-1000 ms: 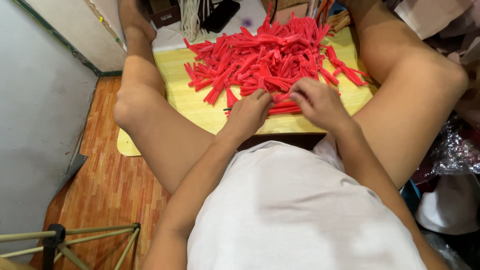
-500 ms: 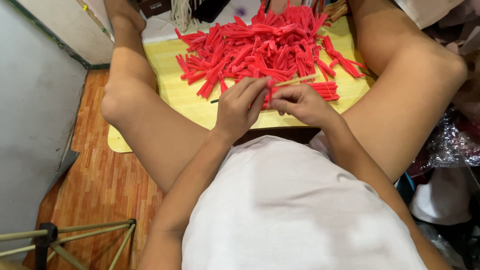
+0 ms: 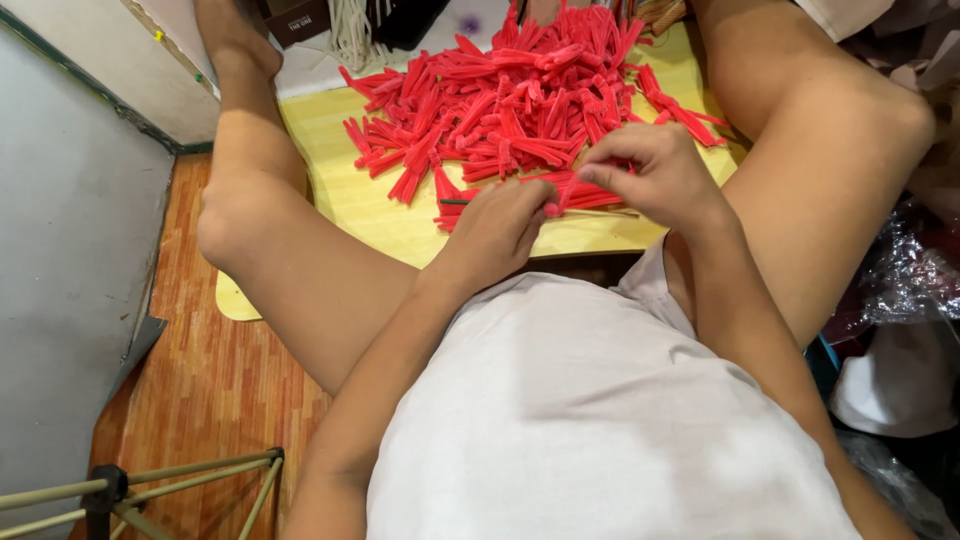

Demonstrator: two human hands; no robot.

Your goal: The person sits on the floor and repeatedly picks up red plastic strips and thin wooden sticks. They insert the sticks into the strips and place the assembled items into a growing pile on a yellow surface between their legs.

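A big heap of red fuzzy chenille-stem bundles (image 3: 510,100) already covered most of the low yellow wooden board (image 3: 345,195) btwn the person's bare legs, so a lot of the bundling looked done, tho how many loose pieces were left couldn't be told from the pile. The left hand (image 3: 500,228) was curled at the near edge of the heap, fingers closed narrow on a small bunch of red stems (image 3: 560,198) w/ a thin dark stick (image 3: 455,202) poking out to the left. The right hand (image 3: 650,170) sat just beside it, thumb & forefinger pinched on the same bunch from above. So one more bundle was in work, lying at the heap's near edge and touching both hands; it wasn't yet added to the pile. Vs. half a sec earlier: both hands had stayed at that same edge, close together, but the right one had come up over the bunch w/ a tighter pinch, and the view had tilted a bit, showing more of the wooden floor (image 3: 200,400) & a pale-green metal frame (image 3: 150,485) at lower left. The heap itself looked unchanged.
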